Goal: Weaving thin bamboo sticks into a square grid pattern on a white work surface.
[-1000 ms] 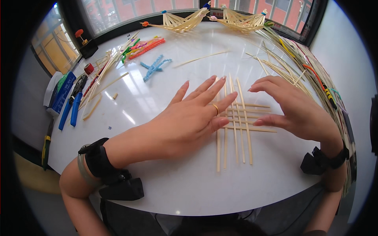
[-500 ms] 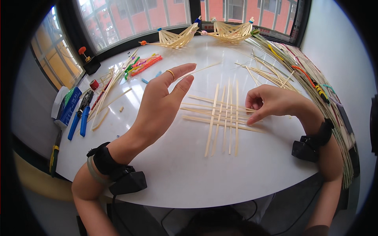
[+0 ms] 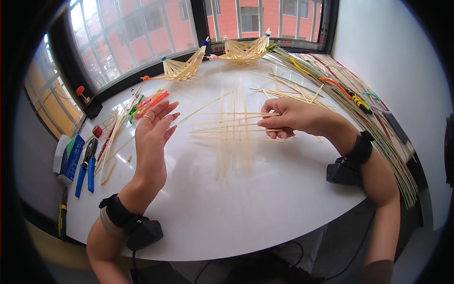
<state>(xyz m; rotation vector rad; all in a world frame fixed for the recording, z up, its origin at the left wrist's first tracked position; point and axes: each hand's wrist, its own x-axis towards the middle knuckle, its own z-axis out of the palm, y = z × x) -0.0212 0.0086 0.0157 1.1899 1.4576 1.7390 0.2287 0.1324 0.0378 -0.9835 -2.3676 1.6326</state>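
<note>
Pinching crossed strips [image 3: 235, 126] is the right hand [image 3: 294, 118]; left hand [image 3: 152, 139], earlier over them, hovers empty

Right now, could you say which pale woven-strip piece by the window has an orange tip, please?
The left woven-strip piece: its leftmost tip is orange; the right woven-strip piece has a pink one.

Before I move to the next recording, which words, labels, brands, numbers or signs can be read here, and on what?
None can be read.
Blue box: pale marks, too blurred to read.
Dark window frame: small marks along its lower edge, too small to read.
</note>
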